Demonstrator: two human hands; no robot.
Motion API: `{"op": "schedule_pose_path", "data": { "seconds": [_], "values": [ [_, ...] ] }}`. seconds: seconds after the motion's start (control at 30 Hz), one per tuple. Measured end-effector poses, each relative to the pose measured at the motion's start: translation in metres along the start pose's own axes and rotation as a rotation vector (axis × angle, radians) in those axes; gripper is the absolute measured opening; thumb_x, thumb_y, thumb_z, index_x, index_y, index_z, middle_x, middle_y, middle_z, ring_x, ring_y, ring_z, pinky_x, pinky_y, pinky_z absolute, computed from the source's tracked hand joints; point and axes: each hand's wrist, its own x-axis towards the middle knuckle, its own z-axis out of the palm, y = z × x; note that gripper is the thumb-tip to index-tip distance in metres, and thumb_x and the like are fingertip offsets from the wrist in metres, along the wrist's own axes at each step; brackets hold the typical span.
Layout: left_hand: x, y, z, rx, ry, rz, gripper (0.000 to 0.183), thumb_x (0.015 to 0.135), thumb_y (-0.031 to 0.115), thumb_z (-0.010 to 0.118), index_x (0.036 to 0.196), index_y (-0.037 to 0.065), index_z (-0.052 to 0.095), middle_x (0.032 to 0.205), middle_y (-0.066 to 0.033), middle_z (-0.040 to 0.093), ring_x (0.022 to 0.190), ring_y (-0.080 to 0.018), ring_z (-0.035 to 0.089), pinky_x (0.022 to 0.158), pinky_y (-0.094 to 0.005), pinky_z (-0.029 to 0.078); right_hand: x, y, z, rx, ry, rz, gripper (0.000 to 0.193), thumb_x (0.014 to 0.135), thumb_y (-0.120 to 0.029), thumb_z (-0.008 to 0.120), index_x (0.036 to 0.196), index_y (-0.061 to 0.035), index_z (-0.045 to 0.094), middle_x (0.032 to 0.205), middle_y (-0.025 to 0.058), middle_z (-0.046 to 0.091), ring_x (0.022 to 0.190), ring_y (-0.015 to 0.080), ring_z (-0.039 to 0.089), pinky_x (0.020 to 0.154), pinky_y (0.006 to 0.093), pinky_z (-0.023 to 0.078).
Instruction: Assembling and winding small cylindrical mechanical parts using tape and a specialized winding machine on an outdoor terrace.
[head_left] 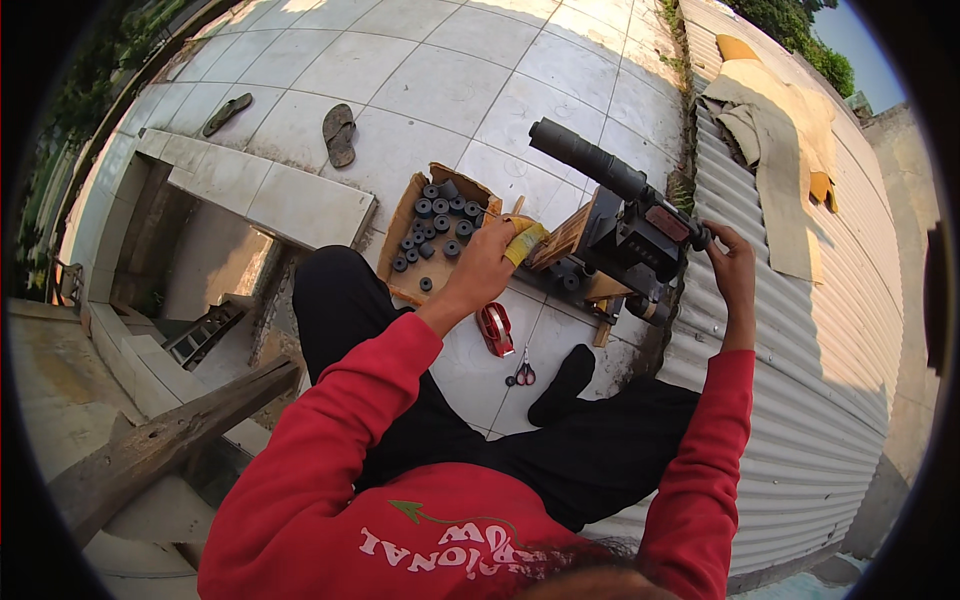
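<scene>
A dark machine (645,240) stands on a wooden and black base, with a long black cylinder (590,158) sticking out to its far left. My right hand (732,262) is closed at the machine's right end, its fingertips on a dark knob (699,236). Left of the machine, my left hand (492,258) is curled beside the wooden block (562,240). A yellow wrap (525,241) covers its fingers; whether it is worn or held, I cannot tell. What the left fingers grip is hidden. Close to that hand, a cardboard box (400,275) holds several short black hollow rolls (441,223).
On the tiles (465,360) before me lie a red tape dispenser (495,330), scissors (524,372) and a small black ring (510,381). Two sandals (339,136) lie far left, near a walled opening (215,260). Corrugated roofing (780,390) borders the right; a wooden beam (165,445) crosses lower left.
</scene>
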Motion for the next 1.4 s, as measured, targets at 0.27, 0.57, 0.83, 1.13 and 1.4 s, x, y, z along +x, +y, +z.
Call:
{"op": "schedule_pose_path", "data": {
  "seconds": [0.27, 0.57, 0.83, 1.13, 1.4],
  "values": [
    [-0.001, -0.010, -0.001, 0.018, -0.017, 0.001, 0.027, 0.103, 0.005, 0.058, 0.125, -0.001, 0.072, 0.112, -0.0121, 0.073, 0.098, -0.0185, 0.068, 0.086, -0.0305, 0.052, -0.002, 0.018, 0.024, 0.017, -0.129, 0.046, 0.026, 0.089, -0.005, 0.070, 0.113, -0.0008, 0.078, 0.104, 0.0187, 0.079, 0.099, 0.0281, 0.077, 0.090, 0.0364, 0.056],
    [0.005, -0.014, -0.004, -0.183, -0.137, -0.135, 0.027, 0.106, 0.007, 0.057, 0.127, 0.002, 0.073, 0.112, -0.0039, 0.075, 0.096, -0.0090, 0.062, 0.086, -0.0256, 0.050, 0.000, 0.021, 0.022, -0.015, -0.141, 0.039, 0.023, 0.091, -0.011, 0.069, 0.110, 0.0004, 0.077, 0.100, 0.0217, 0.078, 0.094, 0.0304, 0.077, 0.088, 0.0383, 0.056],
    [0.008, -0.007, -0.015, -0.425, -0.241, -0.384, 0.034, 0.107, 0.022, 0.063, 0.132, 0.001, 0.071, 0.114, -0.0017, 0.073, 0.101, -0.0062, 0.063, 0.089, -0.0244, 0.051, 0.001, 0.022, 0.025, -0.094, -0.206, 0.041, 0.023, 0.094, -0.018, 0.072, 0.108, 0.0006, 0.076, 0.094, 0.0271, 0.072, 0.083, 0.0367, 0.073, 0.078, 0.0431, 0.053],
    [0.006, -0.019, -0.020, -0.311, -0.245, -0.340, 0.032, 0.106, 0.020, 0.063, 0.132, 0.004, 0.072, 0.100, 0.0040, 0.069, 0.086, -0.0036, 0.055, 0.075, -0.0219, 0.045, -0.013, 0.022, 0.039, -0.055, -0.270, 0.043, 0.025, 0.095, -0.012, 0.073, 0.115, 0.0033, 0.075, 0.104, 0.0236, 0.077, 0.091, 0.0316, 0.075, 0.085, 0.0386, 0.055],
    [0.006, -0.004, -0.017, -0.339, -0.279, -0.296, 0.032, 0.104, 0.010, 0.066, 0.135, 0.004, 0.071, 0.120, -0.0002, 0.074, 0.111, -0.0072, 0.066, 0.095, -0.0236, 0.052, -0.021, 0.024, 0.036, 0.018, -0.317, 0.026, 0.031, 0.095, -0.009, 0.073, 0.124, 0.0033, 0.071, 0.113, 0.0215, 0.077, 0.099, 0.0272, 0.077, 0.090, 0.0360, 0.056]
  ]
}}
